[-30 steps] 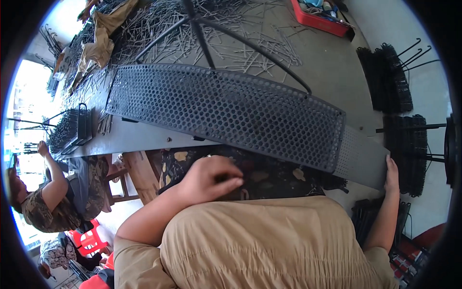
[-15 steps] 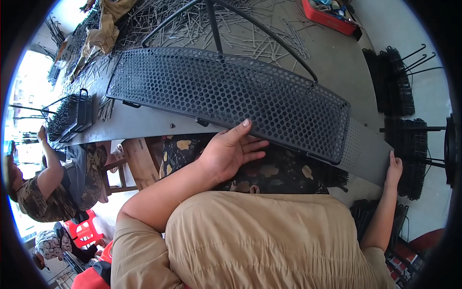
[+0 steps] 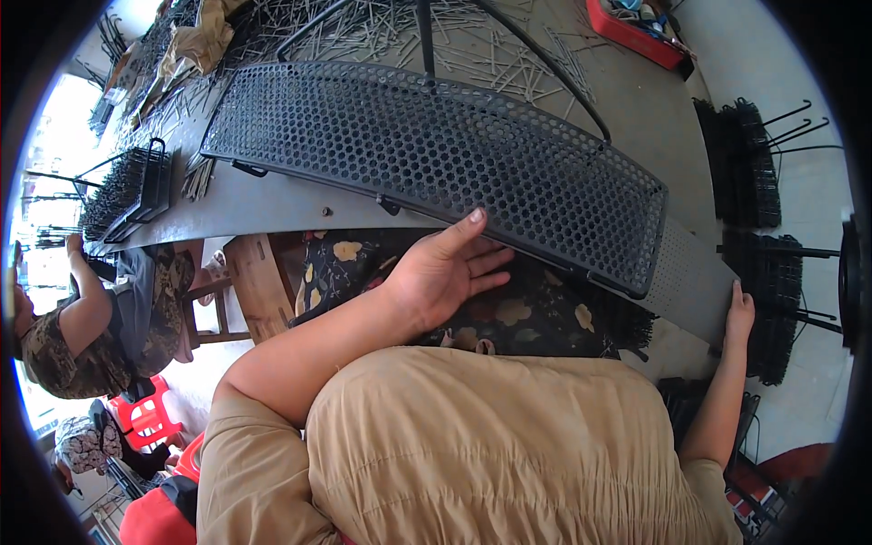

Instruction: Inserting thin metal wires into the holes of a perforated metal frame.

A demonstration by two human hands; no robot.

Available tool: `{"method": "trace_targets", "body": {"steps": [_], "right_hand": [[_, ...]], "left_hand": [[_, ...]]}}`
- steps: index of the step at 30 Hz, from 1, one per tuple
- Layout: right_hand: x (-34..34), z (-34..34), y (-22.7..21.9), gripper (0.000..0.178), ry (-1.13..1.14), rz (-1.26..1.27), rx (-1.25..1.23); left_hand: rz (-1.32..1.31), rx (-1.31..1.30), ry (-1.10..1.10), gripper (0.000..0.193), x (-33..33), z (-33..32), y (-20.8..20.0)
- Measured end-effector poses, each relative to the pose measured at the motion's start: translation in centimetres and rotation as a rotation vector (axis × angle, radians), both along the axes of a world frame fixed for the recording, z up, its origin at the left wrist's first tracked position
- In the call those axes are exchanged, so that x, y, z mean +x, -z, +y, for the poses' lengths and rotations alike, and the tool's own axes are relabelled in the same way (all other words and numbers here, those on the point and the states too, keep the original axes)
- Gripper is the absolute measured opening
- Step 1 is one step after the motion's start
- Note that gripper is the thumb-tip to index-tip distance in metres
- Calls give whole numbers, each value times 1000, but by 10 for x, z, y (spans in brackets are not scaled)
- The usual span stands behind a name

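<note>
Black perforated tray now meets the newly spread left hand, grip unclear at the right hand.

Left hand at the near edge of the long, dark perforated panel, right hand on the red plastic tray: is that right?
Not the red tray: in the head view, the right hand is at the outer end of the flat grey plate with small holes. The left hand is as stated.
</note>
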State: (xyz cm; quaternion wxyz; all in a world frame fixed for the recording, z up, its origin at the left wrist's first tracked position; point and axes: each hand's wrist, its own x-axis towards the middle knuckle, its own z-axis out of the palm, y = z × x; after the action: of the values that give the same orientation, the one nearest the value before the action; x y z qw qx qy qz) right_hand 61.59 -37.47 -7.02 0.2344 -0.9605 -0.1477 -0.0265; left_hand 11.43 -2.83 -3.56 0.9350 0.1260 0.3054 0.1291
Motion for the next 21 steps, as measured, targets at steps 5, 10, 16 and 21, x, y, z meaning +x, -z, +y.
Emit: {"method": "trace_targets", "body": {"steps": [5, 10, 16, 21], "right_hand": [[4, -9, -2, 51, -12, 29, 16], [-6, -2, -12, 55, 3, -18, -27], [3, 5, -18, 63, -63, -98, -158], [15, -20, -4, 60, -149, -173, -195]], "left_hand": [[119, 75, 49, 55, 2, -4, -3], [160, 71, 48, 55, 1, -3, -1], [220, 225, 194, 52, -15, 4, -9], [547, 2170, -183, 12, -30, 43, -53]]}}
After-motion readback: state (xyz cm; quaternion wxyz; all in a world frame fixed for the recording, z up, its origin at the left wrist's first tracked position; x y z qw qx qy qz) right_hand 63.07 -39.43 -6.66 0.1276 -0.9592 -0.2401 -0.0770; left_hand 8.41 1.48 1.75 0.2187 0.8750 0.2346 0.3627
